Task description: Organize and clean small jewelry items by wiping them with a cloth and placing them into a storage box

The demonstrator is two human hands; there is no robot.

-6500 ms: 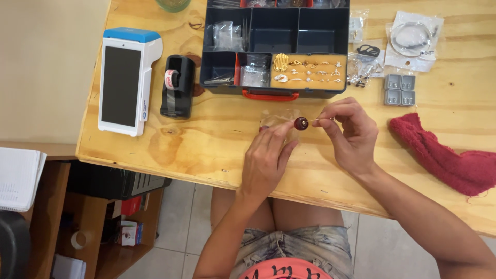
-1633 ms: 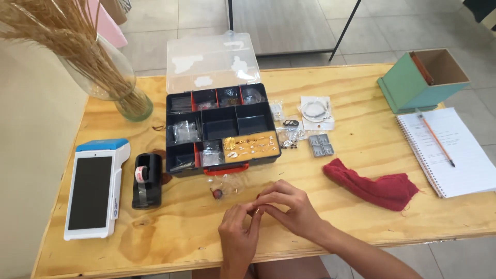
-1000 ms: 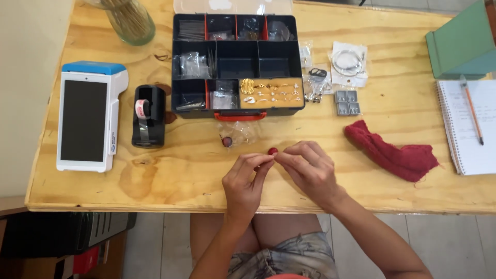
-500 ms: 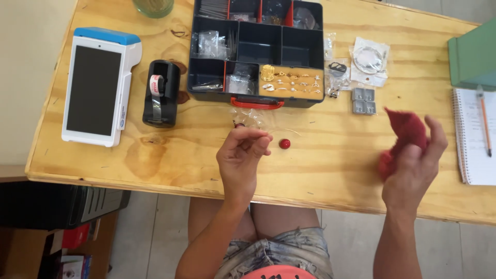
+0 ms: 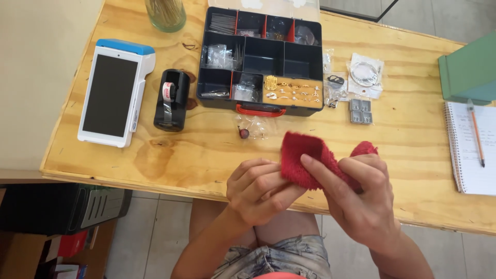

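A red cloth (image 5: pixel 309 157) is held up over the table's front edge between both hands. My right hand (image 5: pixel 361 194) grips it from the right, with the index finger lying across its front. My left hand (image 5: pixel 260 190) presses against the cloth's lower left, fingers curled; whether it holds something small under the cloth is hidden. On the wooden table (image 5: pixel 403 139) just beyond lies a small clear bag (image 5: pixel 253 126) with a dark red bead (image 5: pixel 244 134) at its edge.
A black compartment box (image 5: pixel 261 62) with small metal parts stands open at the back. Left of it are a black tape dispenser (image 5: pixel 171 100) and a white handheld terminal (image 5: pixel 115 92). Small packets (image 5: pixel 356 82), a notebook with pen (image 5: pixel 473 144), a teal box (image 5: pixel 467 70) and a glass vase (image 5: pixel 165 13) surround them.
My right hand picked the red cloth up from the table's right side and brought it to my left hand. The camera shifted slightly.
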